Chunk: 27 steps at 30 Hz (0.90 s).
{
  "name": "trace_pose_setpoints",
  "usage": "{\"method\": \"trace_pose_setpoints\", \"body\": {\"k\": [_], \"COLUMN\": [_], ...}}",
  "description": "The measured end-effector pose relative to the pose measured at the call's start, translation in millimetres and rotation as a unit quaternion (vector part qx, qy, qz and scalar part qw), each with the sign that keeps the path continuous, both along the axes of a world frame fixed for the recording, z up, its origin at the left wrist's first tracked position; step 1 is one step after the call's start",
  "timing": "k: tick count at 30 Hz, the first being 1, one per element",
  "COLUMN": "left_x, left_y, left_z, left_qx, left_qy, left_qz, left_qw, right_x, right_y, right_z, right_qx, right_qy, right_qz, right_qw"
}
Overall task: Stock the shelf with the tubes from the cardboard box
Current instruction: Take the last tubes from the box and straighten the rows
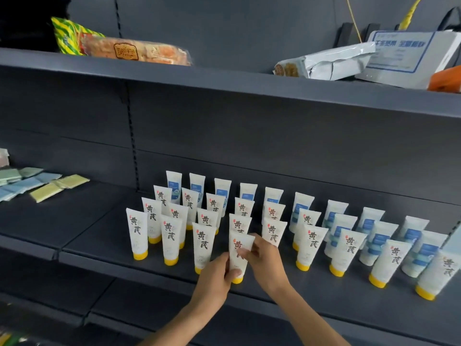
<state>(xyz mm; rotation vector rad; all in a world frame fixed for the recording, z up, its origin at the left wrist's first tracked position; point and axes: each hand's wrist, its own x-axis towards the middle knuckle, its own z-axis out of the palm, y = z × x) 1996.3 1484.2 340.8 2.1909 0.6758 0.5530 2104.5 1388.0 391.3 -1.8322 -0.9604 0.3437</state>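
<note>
Both hands were on one tube [240, 253] at the near edge of the dark grey shelf [99, 236]. The tube stood upright on its yellow cap, white with black characters down its front, in the front row among others of its kind. The left hand [214, 278] gripped it low down, thumb curled across the front just above the cap and fingers wrapped behind. The right hand [264, 258] pinched it higher up, fingertips over the printed characters and the thumb at the right edge near the top.

Around it, the other tubes [172, 236] stood cap-down in rough rows running from near to far. Those toward the left and the near side carried the black characters and yellow caps; those at the far side and toward the right showed blue labels [376, 242]. The rows to the right ran on to the edge of view, where one tube [439, 273] leaned at a tilt.

Far left on the same shelf lay a scatter of flat packets [47, 188] in pale green, blue and yellow. On the shelf above [224, 81] lay a clear-wrapped pack of biscuits [134, 51] beside a green and yellow bag [67, 36], and further right a silver pouch [331, 62] against a white box with blue print [404, 56].
</note>
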Motion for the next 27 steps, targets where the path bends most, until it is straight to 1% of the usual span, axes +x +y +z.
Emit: {"method": "trace_pose_setpoints", "body": {"k": [7,17,21,25,27], "left_x": [4,5,3,-6,-10], "left_y": [1,-1,-4,-6,-8], "left_z": [-7,-8,-6,5,17], "left_qx": [0.012,-0.011,-0.026,0.010,0.025], "left_qy": [-0.025,-0.026,-0.048,-0.051,-0.063], "left_qz": [0.008,0.020,0.036,0.054,0.057], "left_qw": [1.000,0.999,0.998,0.997,0.996], "right_x": [3,4,6,8,9], "right_y": [6,7,5,-3,-7], "right_z": [-1,-6,-4,1,5], "right_qx": [-0.007,0.001,-0.016,0.013,0.016], "right_qy": [0.008,0.047,0.026,0.001,-0.040], "right_qz": [-0.006,-0.002,0.008,0.025,0.020], "right_qw": [1.000,0.999,1.000,1.000,0.999]}}
